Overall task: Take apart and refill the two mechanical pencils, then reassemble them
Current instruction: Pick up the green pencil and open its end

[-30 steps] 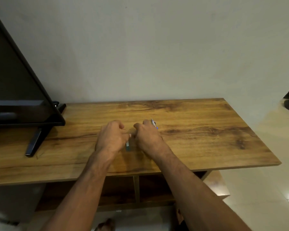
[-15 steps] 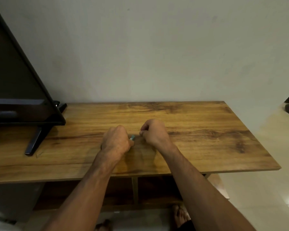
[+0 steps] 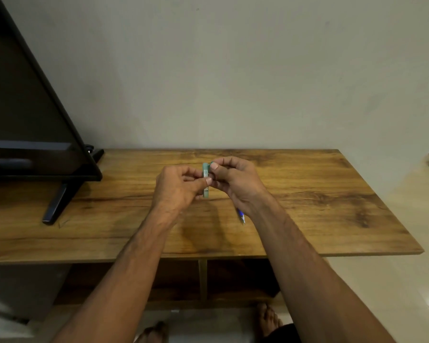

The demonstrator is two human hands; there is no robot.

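The job is looking to be at an early stage. Both hands are working just above the surface (image 3: 320, 194), holding a short teal piece (image 3: 205, 173) upright between them. The left hand (image 3: 181, 188) is pinching its lower half between the thumb and curled fingers (image 3: 208, 180). The right hand (image 3: 238, 184) is pinching its top end between thumb and forefinger, as though pulling or twisting off a cap (a guess from the grip alone).

A blue pencil (image 3: 240, 215) is lying on the surface just beside the right wrist, its tip pointing towards the person. What is showing of it is looking whole, so its dismantling, refilling and closing up are likely all waiting to be done. No loose leads, caps or erasers are showing on the wood.

Much is proving hard to read. The teal piece is small and partly covered by both thumbs, so I cannot tell whether it is the second pencil's barrel or a lead case. The blue pencil's upper part is hiding under the right wrist. A television (image 3: 35, 120) is standing at the left, cut off by the frame's edge
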